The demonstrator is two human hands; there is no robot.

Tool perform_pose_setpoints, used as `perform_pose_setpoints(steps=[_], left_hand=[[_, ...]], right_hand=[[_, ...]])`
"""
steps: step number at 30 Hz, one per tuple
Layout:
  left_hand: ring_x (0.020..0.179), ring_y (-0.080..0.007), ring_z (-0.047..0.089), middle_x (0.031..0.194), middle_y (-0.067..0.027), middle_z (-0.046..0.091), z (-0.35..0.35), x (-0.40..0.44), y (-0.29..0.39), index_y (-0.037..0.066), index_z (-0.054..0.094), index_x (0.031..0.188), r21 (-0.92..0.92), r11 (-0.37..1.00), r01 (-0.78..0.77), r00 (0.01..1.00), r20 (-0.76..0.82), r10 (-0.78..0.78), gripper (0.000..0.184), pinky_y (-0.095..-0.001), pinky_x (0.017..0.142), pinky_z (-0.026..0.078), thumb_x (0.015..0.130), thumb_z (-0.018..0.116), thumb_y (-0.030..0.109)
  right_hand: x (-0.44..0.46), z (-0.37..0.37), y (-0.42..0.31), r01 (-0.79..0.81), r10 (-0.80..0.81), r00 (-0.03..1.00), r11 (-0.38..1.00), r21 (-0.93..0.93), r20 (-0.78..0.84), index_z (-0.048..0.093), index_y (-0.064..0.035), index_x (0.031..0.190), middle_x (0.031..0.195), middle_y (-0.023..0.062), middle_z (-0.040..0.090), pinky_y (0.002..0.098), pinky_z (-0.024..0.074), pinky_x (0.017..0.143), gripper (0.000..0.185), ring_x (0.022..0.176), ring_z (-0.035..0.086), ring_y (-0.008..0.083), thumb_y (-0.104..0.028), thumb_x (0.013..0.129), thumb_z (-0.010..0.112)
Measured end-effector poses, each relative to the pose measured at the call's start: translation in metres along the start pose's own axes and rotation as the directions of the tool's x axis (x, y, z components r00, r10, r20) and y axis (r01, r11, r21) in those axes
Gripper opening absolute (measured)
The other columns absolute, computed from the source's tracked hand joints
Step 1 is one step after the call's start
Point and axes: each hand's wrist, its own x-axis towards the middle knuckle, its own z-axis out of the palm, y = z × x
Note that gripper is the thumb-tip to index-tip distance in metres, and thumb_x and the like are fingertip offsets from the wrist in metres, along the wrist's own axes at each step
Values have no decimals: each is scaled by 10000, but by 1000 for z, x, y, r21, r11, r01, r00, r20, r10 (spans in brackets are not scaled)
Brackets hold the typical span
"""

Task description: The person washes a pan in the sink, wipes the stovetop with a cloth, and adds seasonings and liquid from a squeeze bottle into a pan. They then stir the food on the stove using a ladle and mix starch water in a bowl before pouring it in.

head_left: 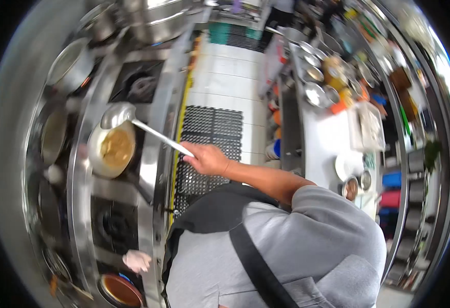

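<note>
My right hand (206, 159) is closed around the handle of a metal ladle (155, 134). The ladle's bowl hangs at the far rim of a pale pan (97, 154) on the stove. Brownish-yellow food (117, 147) in liquid lies inside that pan, whose dark handle (144, 192) points towards me. I cannot see my left hand. A crumpled pinkish-white cloth-like thing (136, 261) lies on the stove's front edge, its exact kind unclear.
Burners (138, 82) flank the pan. A reddish-brown pot of liquid (121, 290) and a large steel pot (164, 20) stand on the stove. Black mats (209, 126) cover the aisle floor. Opposite, a counter (325, 133) carries bowls, containers and a white tray (366, 126).
</note>
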Motion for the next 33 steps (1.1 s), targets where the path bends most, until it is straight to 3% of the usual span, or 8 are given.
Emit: perform_pose_setpoints(steps=[5, 9, 14, 16, 17, 21, 25, 33], left_hand=[[807, -201, 616, 882, -83, 648, 1, 40, 25, 32, 667, 1045, 194, 976, 100, 986, 109, -123, 378, -366, 725, 498, 1062, 502, 371], [814, -226, 621, 873, -98, 641, 20, 84, 65, 28, 661, 1032, 397, 918, 25, 952, 272, -144, 370, -393, 733, 503, 1062, 499, 359], [824, -256, 627, 863, -116, 632, 95, 176, 188, 22, 654, 1016, 528, 564, -635, 710, 687, 156, 361, -426, 743, 510, 1062, 495, 343], [781, -204, 615, 831, -80, 619, 169, 229, 258, 41, 640, 978, 429, 486, -761, 645, 580, 498, 328, -376, 675, 505, 1051, 526, 339], [696, -139, 573, 764, -22, 587, 211, 213, 347, 62, 621, 915, 172, 949, -264, 789, 604, 110, 310, -312, 601, 458, 1030, 561, 343], [590, -98, 533, 714, 27, 536, 394, 169, 537, 74, 597, 960, 49, 858, -512, 616, 717, 327, 236, -246, 510, 402, 1014, 605, 304], [1121, -271, 666, 1332, -127, 616, 553, 104, 619, 69, 508, 1406, 115, 940, -320, 561, 823, 90, 524, -373, 909, 509, 1030, 563, 430], [887, -296, 729, 1139, -187, 657, 709, 43, 601, -65, 503, 1250, 66, 996, 60, 501, 861, -87, 343, -347, 698, 582, 986, 544, 150]], right_hand=[[-72, -63, 63, -375, 405, 914, 870, 320, -31, 617, -46, 1261, 804, 143, 689, 397, 542, 566, 350, 603, 659, 287, -221, 962, 670], [-132, -111, 128, -695, 733, 621, 351, 627, 277, 646, 0, 1000, 699, 73, 628, 338, 495, 476, 205, 507, 600, 166, -193, 940, 678], [-223, -137, 181, -693, 875, 400, 94, 714, 272, 621, 21, 775, 648, 62, 608, 336, 490, 464, 263, 484, 595, 161, -191, 913, 693], [-254, -148, 187, -707, 889, 350, 43, 705, 297, 631, 23, 808, 657, 60, 614, 322, 490, 473, 235, 492, 596, 152, -180, 906, 699], [-269, -147, 190, -696, 896, 318, -1, 718, 310, 636, 24, 851, 673, 54, 616, 310, 488, 482, 222, 505, 594, 140, -179, 920, 694], [-311, -136, 187, -574, 920, 211, -156, 804, 329, 644, 6, 898, 694, 43, 623, 287, 477, 484, 198, 517, 592, 124, -184, 924, 697], [-340, -136, 173, -504, 905, 207, -227, 833, 372, 624, 54, 1065, 724, 37, 621, 275, 475, 499, 268, 538, 583, 114, -180, 947, 683], [-356, -137, 158, -512, 907, 128, -286, 810, 402, 668, -15, 996, 690, 15, 598, 265, 463, 484, 201, 517, 569, 107, -208, 939, 684]])
